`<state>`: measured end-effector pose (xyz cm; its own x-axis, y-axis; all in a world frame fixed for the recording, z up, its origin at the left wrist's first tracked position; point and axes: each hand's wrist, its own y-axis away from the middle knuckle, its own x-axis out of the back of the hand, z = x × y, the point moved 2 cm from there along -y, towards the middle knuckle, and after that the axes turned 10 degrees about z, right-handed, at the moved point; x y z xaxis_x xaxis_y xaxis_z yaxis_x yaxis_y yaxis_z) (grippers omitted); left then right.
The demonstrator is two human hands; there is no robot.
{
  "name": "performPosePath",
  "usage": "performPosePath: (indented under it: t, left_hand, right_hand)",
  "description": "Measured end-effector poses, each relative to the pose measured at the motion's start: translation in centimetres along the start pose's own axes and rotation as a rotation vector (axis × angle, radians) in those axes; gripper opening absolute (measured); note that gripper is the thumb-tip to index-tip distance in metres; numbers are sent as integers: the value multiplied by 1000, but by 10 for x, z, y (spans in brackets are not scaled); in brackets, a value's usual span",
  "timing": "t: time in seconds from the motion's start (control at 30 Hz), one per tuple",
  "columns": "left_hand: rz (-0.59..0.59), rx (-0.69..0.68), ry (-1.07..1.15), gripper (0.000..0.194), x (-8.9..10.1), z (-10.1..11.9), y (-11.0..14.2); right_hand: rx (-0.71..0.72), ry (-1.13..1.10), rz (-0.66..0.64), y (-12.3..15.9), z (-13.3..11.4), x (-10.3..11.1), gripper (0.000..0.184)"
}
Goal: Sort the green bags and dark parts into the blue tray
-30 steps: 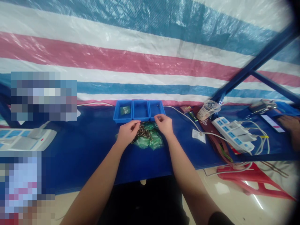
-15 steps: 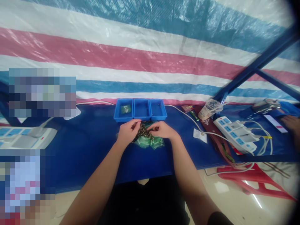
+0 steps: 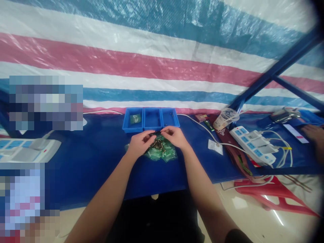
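Both hands meet over a heap of small brass-and-black metal parts (image 3: 158,144) that lies on crumpled green plastic bags (image 3: 162,154). My left hand (image 3: 139,143) is closed at the heap's left side, thumb and fingers pinched. My right hand (image 3: 174,135) pinches at the upper right of the heap, its fingertips close to those of the left. What either pinch holds is too small to name. Just beyond the hands stand three joined blue trays (image 3: 152,118). A small green packet (image 3: 135,118) lies in the left one; a few tiny dark pieces show in the right one.
To the right are a clear plastic cup (image 3: 226,118), a small white packet (image 3: 215,147), a brown strap-like bag (image 3: 231,143) and a power strip (image 3: 253,145) with white cables. Another power strip (image 3: 48,150) lies at left. Another person's hand (image 3: 314,133) rests by a phone (image 3: 295,133).
My right hand has moved from the heap up and slightly left, bringing its fingertips near my left hand's. My left hand has stayed nearly in place.
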<state>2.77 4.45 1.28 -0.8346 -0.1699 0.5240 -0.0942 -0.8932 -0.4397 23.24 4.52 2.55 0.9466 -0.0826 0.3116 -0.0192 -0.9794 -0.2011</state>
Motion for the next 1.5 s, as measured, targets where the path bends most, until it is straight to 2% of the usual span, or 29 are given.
performPosePath:
  t: [0.1,0.27,0.53,0.73,0.93,1.13,1.37,1.5]
  left_hand:
    - [-45,6,3,37,-2,0,0]
    - [16,-27,-54,28,-1,0,-1]
    - [27,-5,-108,25,0,-1,-1]
    - [21,1,-87,26,0,-3,-2]
    - [39,20,-44,28,0,-2,-2]
    - [88,11,-20,26,1,-3,0]
    - [63,35,-6,25,3,-2,0]
    - [10,47,8,26,2,-1,0]
  right_hand:
    - [-16,-72,49,1,-2,-12,26]
    - [-2,-130,12,5,-5,-24,24]
    - [-1,-123,-8,4,-4,-20,21]
    - [82,-163,-13,5,-6,-21,23]
    - [56,-201,75,4,-3,-23,18]
    - [53,-188,89,2,0,-22,18]
    - [80,-198,58,3,4,-24,21]
    - [89,-205,47,3,3,-25,21]
